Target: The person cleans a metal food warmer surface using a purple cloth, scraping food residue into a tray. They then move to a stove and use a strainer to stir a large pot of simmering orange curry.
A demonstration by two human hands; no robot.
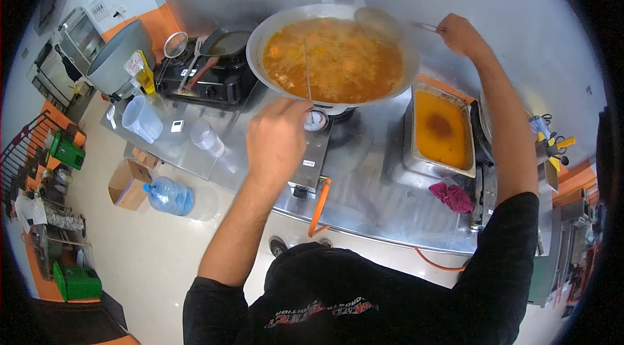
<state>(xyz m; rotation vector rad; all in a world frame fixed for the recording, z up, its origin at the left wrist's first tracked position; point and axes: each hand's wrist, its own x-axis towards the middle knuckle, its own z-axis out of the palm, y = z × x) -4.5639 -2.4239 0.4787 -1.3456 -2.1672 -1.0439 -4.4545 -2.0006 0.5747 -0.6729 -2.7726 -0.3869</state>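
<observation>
My left hand (277,138) grips a dial probe thermometer (316,120) by its head, and the thin stem reaches over the near side of a large metal wok (254,55). Bubbling orange-brown oil (336,60) fills much of the wok, with pale foam and several orange pieces in it. In my right hand (460,35) is the handle of a long skimmer ladle (378,23). Its round head hangs at the wok's far right side; whether it touches the oil I cannot tell. Beneath the wok sits a gas burner (312,155).
Right of the wok stands a steel pan (414,150) of orange liquid, with a magenta cloth (452,197) before it. Leftward are a black gas stove (204,86) bearing a frying pan (226,43), and a plastic jug (141,118). An orange hose (319,208) hangs over the counter's front edge.
</observation>
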